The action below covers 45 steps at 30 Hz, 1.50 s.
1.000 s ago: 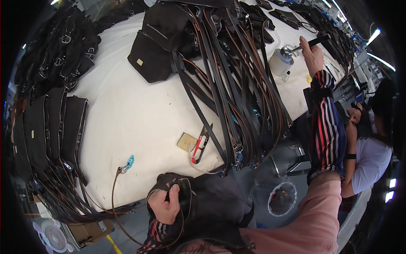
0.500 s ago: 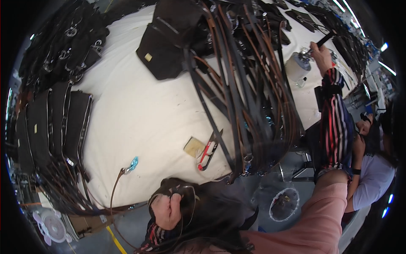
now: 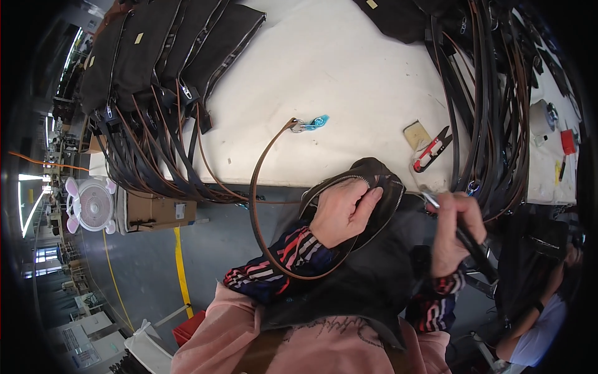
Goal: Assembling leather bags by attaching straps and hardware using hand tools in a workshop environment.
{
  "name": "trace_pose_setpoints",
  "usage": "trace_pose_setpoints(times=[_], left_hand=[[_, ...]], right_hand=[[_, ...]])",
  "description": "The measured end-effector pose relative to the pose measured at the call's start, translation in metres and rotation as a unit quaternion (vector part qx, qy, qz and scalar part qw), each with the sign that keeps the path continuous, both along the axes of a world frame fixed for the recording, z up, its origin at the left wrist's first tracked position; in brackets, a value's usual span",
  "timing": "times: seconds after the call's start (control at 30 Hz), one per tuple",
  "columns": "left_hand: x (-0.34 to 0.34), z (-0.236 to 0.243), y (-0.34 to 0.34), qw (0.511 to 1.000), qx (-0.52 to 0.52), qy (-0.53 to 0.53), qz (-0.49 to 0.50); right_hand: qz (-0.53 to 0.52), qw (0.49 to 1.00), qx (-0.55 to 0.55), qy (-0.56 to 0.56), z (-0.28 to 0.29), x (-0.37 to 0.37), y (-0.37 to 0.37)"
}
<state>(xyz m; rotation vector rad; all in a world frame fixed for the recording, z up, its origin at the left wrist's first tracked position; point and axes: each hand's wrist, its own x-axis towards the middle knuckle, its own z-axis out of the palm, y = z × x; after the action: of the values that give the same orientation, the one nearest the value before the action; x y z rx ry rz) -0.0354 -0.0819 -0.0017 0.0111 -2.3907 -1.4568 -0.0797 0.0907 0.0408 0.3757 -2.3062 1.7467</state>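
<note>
My left hand point(image 3: 342, 212) is closed on a dark fabric bag point(image 3: 374, 167), at the edge of its curved zipper opening. A thin brown-and-black strap point(image 3: 252, 193) loops around my left forearm and up onto the table. It ends in a metal clasp wrapped in blue film point(image 3: 316, 123). To the right of the bag, my right hand point(image 3: 455, 230) grips a black-handled tool point(image 3: 478, 254) with a metal tip pointing toward the bag; blur hides its exact kind. Red-handled thread snips point(image 3: 428, 153) lie on the table beyond, beside a yellowish square block point(image 3: 415, 134).
The white-covered table point(image 3: 336, 68) bears dark bags point(image 3: 143, 56) with hanging straps at left and a strap pile point(image 3: 489, 124) at right. A bottle point(image 3: 541, 118) stands far right. A fan point(image 3: 94, 204) and cardboard box point(image 3: 159, 210) are at left; a co-worker's arm point(image 3: 529, 321) shows lower right.
My right hand has come back from beside the bottle to the bag, carrying the black-handled tool. My left hand still holds the bag. The view has swung, so the table sits higher.
</note>
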Motion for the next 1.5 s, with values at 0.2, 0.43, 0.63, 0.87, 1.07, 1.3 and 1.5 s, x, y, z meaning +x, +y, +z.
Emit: trace_pose_setpoints(times=[0.2,0.43,0.63,0.87,1.07,1.3,1.5], left_hand=[[0.005,0.003,0.000,0.999,0.011,-0.027,0.015],[0.003,0.007,0.001,1.000,-0.005,-0.015,-0.001],[-0.001,0.008,0.003,1.000,-0.008,0.021,-0.003],[0.002,0.011,0.001,1.000,-0.023,0.001,0.001],[0.008,0.002,-0.001,0.999,-0.048,0.005,0.012],[0.000,0.006,0.004,0.999,-0.047,0.017,0.007],[0.001,0.005,0.005,0.999,-0.038,0.029,-0.012]], right_hand=[[0.042,0.996,0.044,0.065,-0.012,0.011,-0.052],[-0.014,0.994,0.108,0.011,-0.006,0.008,-0.041],[-0.024,0.993,0.113,0.017,-0.015,0.006,-0.034],[0.017,0.994,0.099,0.050,-0.014,0.008,-0.040],[0.078,0.989,0.049,0.120,-0.004,0.008,-0.053],[-0.029,0.995,0.097,0.025,-0.017,-0.002,-0.025],[-0.062,0.990,0.120,-0.028,-0.016,0.003,-0.028]])
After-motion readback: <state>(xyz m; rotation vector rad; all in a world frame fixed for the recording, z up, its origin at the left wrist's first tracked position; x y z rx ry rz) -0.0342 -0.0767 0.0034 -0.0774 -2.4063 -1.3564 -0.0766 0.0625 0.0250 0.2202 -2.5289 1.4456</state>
